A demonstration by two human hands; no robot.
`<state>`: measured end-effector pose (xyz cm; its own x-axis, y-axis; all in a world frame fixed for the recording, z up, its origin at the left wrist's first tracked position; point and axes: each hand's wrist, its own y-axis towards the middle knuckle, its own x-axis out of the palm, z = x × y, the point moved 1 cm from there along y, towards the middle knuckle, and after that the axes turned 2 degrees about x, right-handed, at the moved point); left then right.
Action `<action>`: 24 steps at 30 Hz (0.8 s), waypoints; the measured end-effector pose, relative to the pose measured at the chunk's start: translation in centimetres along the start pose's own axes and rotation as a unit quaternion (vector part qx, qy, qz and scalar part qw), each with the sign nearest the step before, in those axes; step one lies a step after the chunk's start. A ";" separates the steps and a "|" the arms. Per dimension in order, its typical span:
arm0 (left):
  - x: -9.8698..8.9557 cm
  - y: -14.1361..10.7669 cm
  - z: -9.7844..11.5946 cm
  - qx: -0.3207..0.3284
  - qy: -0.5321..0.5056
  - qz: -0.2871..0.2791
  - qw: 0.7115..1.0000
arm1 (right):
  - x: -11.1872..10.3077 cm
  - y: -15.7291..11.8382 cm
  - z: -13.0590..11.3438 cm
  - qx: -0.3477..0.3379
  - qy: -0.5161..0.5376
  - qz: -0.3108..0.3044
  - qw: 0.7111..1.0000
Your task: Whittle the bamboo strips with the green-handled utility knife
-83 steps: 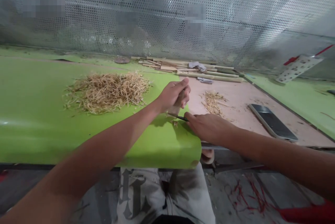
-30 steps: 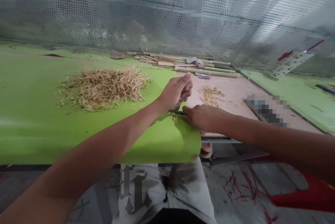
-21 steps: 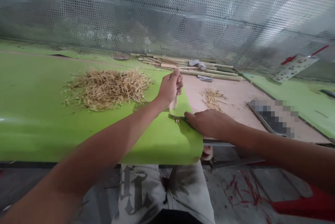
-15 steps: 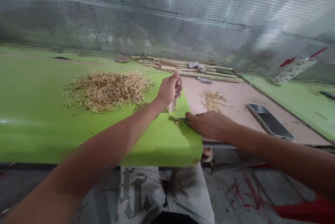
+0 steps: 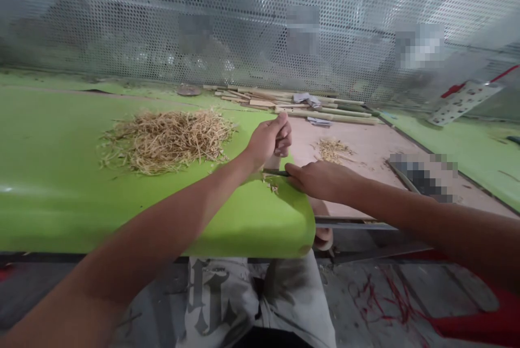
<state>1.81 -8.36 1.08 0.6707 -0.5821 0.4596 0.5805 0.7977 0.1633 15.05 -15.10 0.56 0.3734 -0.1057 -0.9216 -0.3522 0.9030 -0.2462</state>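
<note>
Head view: left hand (image 5: 270, 139) is curled into a fist around a flat pale wood strip (image 5: 273, 162), held near upright, its low end just above or on the green sheet (image 5: 227, 218) that covers part of the counter (image 5: 377, 142); can't tell which. Right hand (image 5: 313, 175) has a narrow grip on a thin dark knife (image 5: 276, 173), blade pointing left across that low end. Handle is mostly buried in the fingers; can't see if the edge is biting. Small shavings (image 5: 272, 187) lie right under the blade, so I read this as paring. To do it well: shallow blade angle, thin passes, right wrist locked for even depth. Left fingers should sit clear of the cut line; they look fairly near to me, so a slip upward seems the main risk. If the strip wobbles, I'd brace its foot on the sheet, bits brushed aside first. Big straw-like pile (image 5: 170, 139) sits well left, smaller heap (image 5: 333, 150) to the right beyond the sheet, both out of the blade's path.
</note>
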 end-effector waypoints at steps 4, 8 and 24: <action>0.2 -0.2 0.0 0.011 0.010 -0.003 1.000 | 0.1 0.3 -0.2 0.003 0.009 -0.011 1.000; 0.4 -0.3 -0.2 0.026 0.030 0.004 0.999 | 0.2 0.2 -0.4 -0.020 0.012 0.003 1.000; -1.5 1.7 -0.1 0.108 0.178 0.083 0.975 | 0.8 -0.3 0.0 -0.033 -0.028 0.031 0.999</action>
<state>1.87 -6.15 0.60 0.8869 -0.4293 0.1706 0.3650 0.8777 0.3106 15.50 -15.46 -0.12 0.3953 -0.0254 -0.9182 -0.4313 0.8774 -0.2100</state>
